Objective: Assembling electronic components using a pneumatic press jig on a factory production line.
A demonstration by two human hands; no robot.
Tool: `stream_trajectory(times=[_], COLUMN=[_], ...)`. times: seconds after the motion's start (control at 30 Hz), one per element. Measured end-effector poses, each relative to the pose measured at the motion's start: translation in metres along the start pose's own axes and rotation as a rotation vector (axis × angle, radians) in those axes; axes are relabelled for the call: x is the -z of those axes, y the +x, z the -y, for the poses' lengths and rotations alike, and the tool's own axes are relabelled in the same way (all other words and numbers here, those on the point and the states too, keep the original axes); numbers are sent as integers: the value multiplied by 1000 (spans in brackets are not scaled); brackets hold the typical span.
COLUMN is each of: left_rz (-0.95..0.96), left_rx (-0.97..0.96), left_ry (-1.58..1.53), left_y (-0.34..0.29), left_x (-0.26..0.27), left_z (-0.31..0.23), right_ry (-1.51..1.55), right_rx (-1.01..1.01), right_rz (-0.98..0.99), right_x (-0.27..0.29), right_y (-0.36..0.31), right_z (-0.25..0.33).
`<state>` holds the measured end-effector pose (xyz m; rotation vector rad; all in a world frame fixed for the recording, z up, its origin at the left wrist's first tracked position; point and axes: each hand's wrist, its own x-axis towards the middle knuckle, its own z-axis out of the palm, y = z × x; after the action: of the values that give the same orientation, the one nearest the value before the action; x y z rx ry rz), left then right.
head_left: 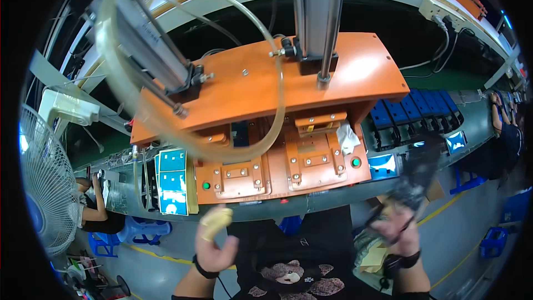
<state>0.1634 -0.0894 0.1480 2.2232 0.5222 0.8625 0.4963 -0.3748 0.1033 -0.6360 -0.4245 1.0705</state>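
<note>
My left hand [215, 241], with yellow covers on its fingertips, hovers at the near edge of the bench. Its thumb stands apart from the fingers and it holds nothing. My right hand [398, 228] grips a dark, flat part [413, 180], smeared by motion, so its exact kind does not show. Ahead of both hands stands an orange press [239, 94] with two upright cylinders. Under its top plate are a left fixture [239, 182] and a right fixture [316, 162], both bolted. A green button [206, 185] sits by the left fixture, another green button [356, 162] by the right.
Blue sheets [172, 180] lie stacked left of the press. To its right stands a row of blue-and-black parts [413, 108], with a shiny blue piece [383, 165] nearer. A clear hose [125, 94] loops in front. A fan [47, 183] is far left; other people sit at both sides.
</note>
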Motion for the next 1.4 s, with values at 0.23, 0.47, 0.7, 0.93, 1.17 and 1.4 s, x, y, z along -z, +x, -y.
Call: stream_trajectory(times=[0.23,0.47,0.7,0.93,1.17,1.4], left_rz=[438,216,172,380,262,-51], left_rx=[-321,-249,-234,-268,-204,68], left_ry=[-53,18,246,415,229,387], left_y=[-4,10,80,95,92,-18], left_x=[-30,-2,17,27,50,36], left_z=[-22,12,65,77,74,122], right_ry=[249,238,68,-177,-523,-1449], right_rx=[-716,-638,-491,-412,-291,312], right_rz=[537,566,477,340,133,-588], right_x=[-77,-108,-77,-30,-11,76], right_y=[44,99,89,43,33,121], right_z=[-141,-170,-169,-154,-103,7])
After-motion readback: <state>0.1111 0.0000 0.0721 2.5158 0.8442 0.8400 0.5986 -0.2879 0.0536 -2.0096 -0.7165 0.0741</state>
